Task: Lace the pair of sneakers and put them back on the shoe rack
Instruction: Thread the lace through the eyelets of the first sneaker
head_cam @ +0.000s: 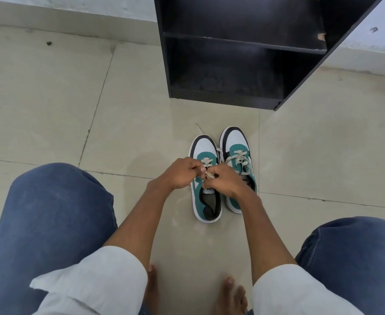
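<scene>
Two white, teal and black sneakers stand side by side on the floor, toes pointing away from me. Over the left sneaker (206,201) both hands meet at mid-tongue. My left hand (180,175) pinches its beige lace (206,160) from the left. My right hand (221,183) pinches the same lace from the right and covers part of the right sneaker (234,142). The right sneaker's lace (238,160) is crossed through its eyelets with loose loops. The black shoe rack (244,46) stands just beyond the toes, shelves bare.
I squat with my knees in blue jeans at both sides and my bare feet (230,296) at the bottom. Beige floor tiles (50,98) spread all around. A pale wall with a skirting runs behind the rack.
</scene>
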